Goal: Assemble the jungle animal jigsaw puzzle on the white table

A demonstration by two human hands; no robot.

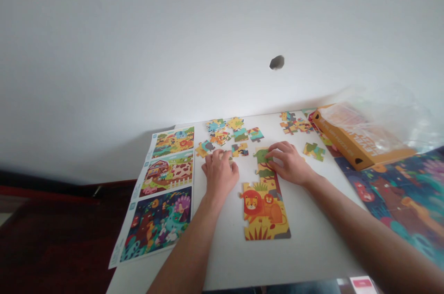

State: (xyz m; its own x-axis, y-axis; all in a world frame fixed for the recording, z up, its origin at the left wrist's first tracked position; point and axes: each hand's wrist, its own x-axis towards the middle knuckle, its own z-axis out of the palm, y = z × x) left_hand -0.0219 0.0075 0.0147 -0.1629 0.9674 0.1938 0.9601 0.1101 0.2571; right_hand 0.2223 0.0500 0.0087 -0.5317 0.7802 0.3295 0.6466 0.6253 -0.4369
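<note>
1. On table (225, 257): puzzle (267, 215), long axis running toward wall (208, 53).
2. At its far end: right hand (287, 161), nearer, fingers curved, touching.
3. To its left: left hand (220, 169), fingers bunched at a piece (230, 157).
4. Either grip: impossible to tell.

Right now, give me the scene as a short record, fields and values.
left hand: at the loose pieces; grip unclear
right hand: fingers at the joined section's green tree
joined section: lions nearest the person
picture sheet: left on white table, three scenes
orange box: right, clear plastic over it
</note>
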